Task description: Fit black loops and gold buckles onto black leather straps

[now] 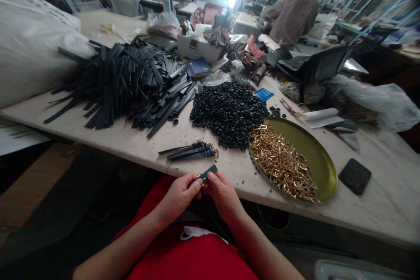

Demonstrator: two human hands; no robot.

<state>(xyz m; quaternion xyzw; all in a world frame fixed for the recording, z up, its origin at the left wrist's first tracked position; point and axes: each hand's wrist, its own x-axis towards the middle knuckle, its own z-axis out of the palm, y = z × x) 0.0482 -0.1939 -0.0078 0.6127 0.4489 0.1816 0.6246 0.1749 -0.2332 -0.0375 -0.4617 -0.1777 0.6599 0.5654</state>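
My left hand [182, 194] and my right hand [223, 192] meet just below the table's near edge, both pinched on one short black strap [209, 171] with a small gold piece at its near end. On the table just beyond lie three finished black straps [192, 152] with gold buckles. A round brass tray [320, 157] of gold buckles [282, 164] sits to the right. A heap of small black loops [228, 111] lies behind the finished straps, and a big pile of loose black straps [131, 83] spreads to the left.
A black wallet-like pad [355, 176] lies right of the tray. A large white sack [29, 43] fills the far left. Boxes, bags and leather scraps [229, 48] crowd the table's back. Another person [292, 17] sits working at the far side.
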